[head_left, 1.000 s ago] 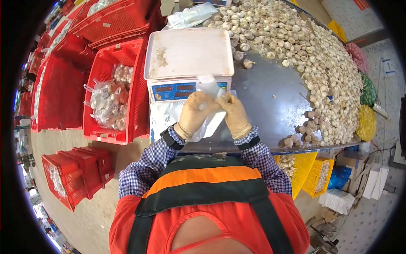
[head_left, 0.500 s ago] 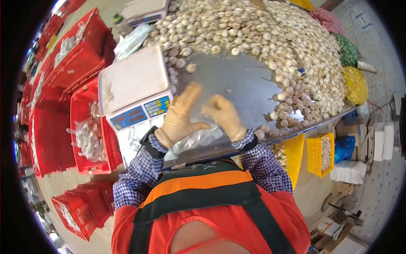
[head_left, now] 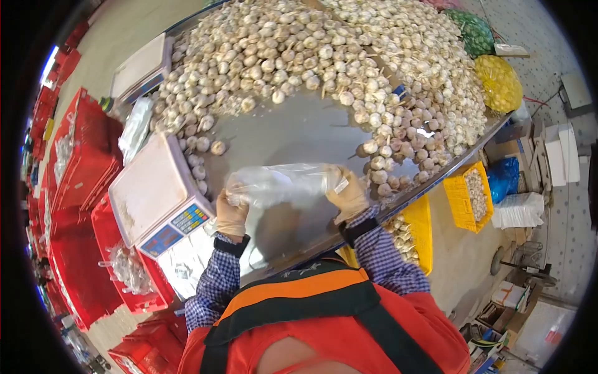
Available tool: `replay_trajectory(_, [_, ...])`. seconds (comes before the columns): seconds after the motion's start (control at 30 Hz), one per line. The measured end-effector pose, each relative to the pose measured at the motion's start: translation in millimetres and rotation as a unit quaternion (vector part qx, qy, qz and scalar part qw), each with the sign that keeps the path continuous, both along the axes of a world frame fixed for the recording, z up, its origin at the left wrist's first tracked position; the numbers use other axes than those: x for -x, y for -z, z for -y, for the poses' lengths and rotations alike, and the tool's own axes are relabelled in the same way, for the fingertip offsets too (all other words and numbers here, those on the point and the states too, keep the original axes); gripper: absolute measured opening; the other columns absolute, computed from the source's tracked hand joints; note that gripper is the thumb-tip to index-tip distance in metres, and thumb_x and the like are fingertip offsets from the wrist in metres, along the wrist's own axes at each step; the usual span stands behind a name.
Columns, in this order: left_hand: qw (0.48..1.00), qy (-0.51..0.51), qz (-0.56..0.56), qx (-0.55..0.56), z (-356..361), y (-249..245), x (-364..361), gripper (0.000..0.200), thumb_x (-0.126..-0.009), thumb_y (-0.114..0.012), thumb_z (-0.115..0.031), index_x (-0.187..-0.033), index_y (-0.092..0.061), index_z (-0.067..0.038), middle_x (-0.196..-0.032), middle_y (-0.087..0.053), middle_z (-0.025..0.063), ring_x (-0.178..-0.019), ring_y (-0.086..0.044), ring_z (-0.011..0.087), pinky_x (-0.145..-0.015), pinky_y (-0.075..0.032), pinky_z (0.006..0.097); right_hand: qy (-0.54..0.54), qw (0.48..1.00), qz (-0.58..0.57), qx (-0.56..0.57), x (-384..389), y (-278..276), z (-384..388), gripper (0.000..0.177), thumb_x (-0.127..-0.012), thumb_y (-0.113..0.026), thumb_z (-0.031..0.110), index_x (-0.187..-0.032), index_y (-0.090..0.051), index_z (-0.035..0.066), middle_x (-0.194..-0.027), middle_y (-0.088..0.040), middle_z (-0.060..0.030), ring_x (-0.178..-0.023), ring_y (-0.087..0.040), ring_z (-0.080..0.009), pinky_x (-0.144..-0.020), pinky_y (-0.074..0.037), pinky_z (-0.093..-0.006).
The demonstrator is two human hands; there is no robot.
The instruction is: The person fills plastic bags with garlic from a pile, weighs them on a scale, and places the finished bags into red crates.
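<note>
Right now I watch both gloved hands from afar, with a clear plastic bag (head_left: 283, 185) stretched between them above the grey metal tabletop (head_left: 299, 128). The fingers of the left hand (head_left: 230, 215) are closed on one end of the film, and those of the right hand (head_left: 350, 196) grip the other end, beside a small white patch. I can make out no garlic inside the bag, and glare on the film hides which edge, if any, is its mouth. To the left of the left hand sits a digital scale (head_left: 152, 187), its keypad corner near the glove, with white plastic sheets (head_left: 184, 265) by its front. Beyond the bag spreads a heap of garlic bulbs (head_left: 268, 53), and a looser cluster of purplish bulbs (head_left: 408, 146) lies to the right, some just beside the right glove. What worries me most is the thin film: too hard a pull outward could split it, or let it slide out of the smooth gloves. Should the right hand swing wide, I judge it could nudge the nearest bulbs over the table's edge, towards the yellow crate (head_left: 470, 196). A leftward drift of the left wrist might bump the scale or press a key. The wrinkled plastic could also cling to itself or to a glove, and from this angle I would struggle to spot that.
</note>
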State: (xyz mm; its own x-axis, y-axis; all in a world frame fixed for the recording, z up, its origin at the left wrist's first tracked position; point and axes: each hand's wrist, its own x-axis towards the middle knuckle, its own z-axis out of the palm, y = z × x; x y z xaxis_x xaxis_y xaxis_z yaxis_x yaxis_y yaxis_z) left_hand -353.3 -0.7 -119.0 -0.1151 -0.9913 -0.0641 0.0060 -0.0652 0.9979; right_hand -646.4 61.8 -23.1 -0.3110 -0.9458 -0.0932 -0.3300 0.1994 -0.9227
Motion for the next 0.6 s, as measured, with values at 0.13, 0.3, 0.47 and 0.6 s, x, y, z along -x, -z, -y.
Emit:
replay_trajectory(0.13, [0.945, 0.137, 0.296, -0.008, 36.1, 2.5, 85.3, 0.032, -0.09, -0.053, -0.024, -0.109, -0.059, 0.001, -0.1, -0.066, 0.0168, -0.093, -0.065, 0.0276, -0.078, -0.051, 0.0357, 0.023, 0.997, 0.076, 0.013, 77.6, 169.2, 33.0, 0.03, -0.097, -0.037, 0.012, -0.113, -0.059, -0.001, -0.108, -0.063, -0.011, -0.096, -0.061, -0.0255, -0.088, -0.049, -0.0363])
replay_trajectory(0.3, [0.919, 0.204, 0.327, 0.081, 129.9, 45.5, 212.9, 0.023, -0.09, -0.051, -0.013, -0.109, -0.059, -0.003, -0.096, -0.064, 0.0181, -0.089, -0.063, 0.0282, -0.073, -0.049, 0.0367, 0.354, 0.759, 0.539, 0.09, 146.5, 175.4, 112.9, 0.048, -0.092, -0.046, 0.044, -0.116, -0.058, 0.004, -0.102, -0.062, -0.0108, -0.083, -0.06, -0.0246, -0.079, -0.05, -0.0341])
replay_trajectory(0.47, [0.928, 0.124, 0.271, 0.222, 275.1, 63.5, 321.2, 0.033, -0.086, -0.059, -0.02, -0.115, -0.057, -0.005, -0.102, -0.065, 0.0163, -0.09, -0.063, 0.0332, -0.078, -0.051, 0.0376, 0.42, 0.73, 0.502, 0.193, 184.0, 158.9, 195.5, 0.062, -0.089, -0.05, 0.056, -0.129, -0.048, 0.009, -0.121, -0.055, -0.0113, -0.103, -0.056, -0.0269, -0.091, -0.048, -0.0382])
replay_trajectory(0.6, [0.903, 0.135, -0.281, -0.296, 320.1, 23.6, 354.1, 0.044, -0.092, -0.055, -0.029, -0.126, -0.052, -0.003, -0.12, -0.059, 0.0135, -0.103, -0.06, 0.0283, -0.089, -0.047, 0.0338, 0.28, 0.782, 0.532, 0.166, 188.9, 114.4, 228.0, 0.063, -0.091, -0.047, 0.057, -0.13, -0.048, 0.007, -0.119, -0.056, -0.0086, -0.105, -0.055, -0.0228, -0.089, -0.049, -0.0352])
